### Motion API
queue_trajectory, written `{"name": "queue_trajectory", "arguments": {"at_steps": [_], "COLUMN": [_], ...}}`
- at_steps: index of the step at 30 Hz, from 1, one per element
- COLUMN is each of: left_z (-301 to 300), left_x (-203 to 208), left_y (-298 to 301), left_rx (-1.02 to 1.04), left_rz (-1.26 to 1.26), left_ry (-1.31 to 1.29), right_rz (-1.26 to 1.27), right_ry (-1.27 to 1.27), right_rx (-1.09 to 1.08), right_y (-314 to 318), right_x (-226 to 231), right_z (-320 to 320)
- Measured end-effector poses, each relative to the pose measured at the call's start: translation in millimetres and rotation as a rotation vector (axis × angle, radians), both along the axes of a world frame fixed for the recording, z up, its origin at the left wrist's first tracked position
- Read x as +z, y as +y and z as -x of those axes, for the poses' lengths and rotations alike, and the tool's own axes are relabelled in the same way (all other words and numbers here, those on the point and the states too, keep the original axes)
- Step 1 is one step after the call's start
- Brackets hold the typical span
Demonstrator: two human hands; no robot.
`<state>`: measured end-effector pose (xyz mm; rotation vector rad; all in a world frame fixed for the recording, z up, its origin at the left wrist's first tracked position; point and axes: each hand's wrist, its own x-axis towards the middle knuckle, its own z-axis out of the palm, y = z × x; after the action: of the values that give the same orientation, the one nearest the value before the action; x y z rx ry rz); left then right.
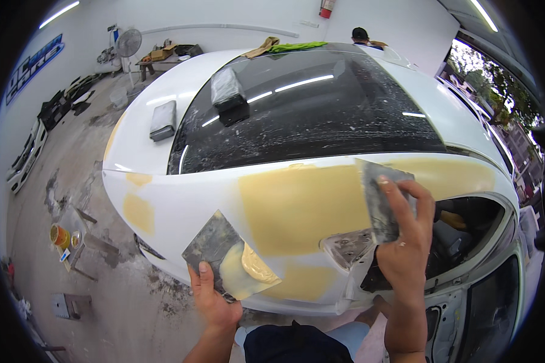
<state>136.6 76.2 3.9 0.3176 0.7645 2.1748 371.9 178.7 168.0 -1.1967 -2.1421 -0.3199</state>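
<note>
Plate (211,241) and spreader (376,196) held over a white car (197,190).
The left hand (215,302) clasps the plate, putty (258,266) toward 2 o'clock; the right hand (409,239) grasps the spreader. The large yellow patch (300,209) on the car lies at the right hand's 9 o'clock, the left hand's 1 o'clock.

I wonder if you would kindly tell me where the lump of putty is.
In the head view, the putty sits low, just left of centre, on the right-hand part of the grey plate held in the left hand.
</note>
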Motion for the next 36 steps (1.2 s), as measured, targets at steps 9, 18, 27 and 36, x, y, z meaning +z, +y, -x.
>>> {"name": "queue_trajectory", "arguments": {"at_steps": [9, 18, 27, 36], "left_z": [8.1, 16.6, 20.3, 39.5], "left_x": [-10.9, -19.6, -22.1, -33.5], "left_y": [7.0, 9.4, -11.2, -19.5], "left_rx": [-0.044, -0.14, -0.102, 0.002], "left_rz": [0.01, 0.048, 0.054, 0.074], "left_ry": [-0.179, -0.214, -0.194, -0.209], "right_rz": [-0.21, -0.03, -0.004, 0.061], "right_ry": [0.304, -0.211, -0.297, -0.138], "right_rx": [-0.004, -0.038, -0.008, -0.24], "right_y": [-17.9, 1.0, 38.7, 28.7], "right_x": [2.0, -14.2, -11.5, 60.2], "right_z": [-74.8, -13.2, 48.9, 36.1]}}
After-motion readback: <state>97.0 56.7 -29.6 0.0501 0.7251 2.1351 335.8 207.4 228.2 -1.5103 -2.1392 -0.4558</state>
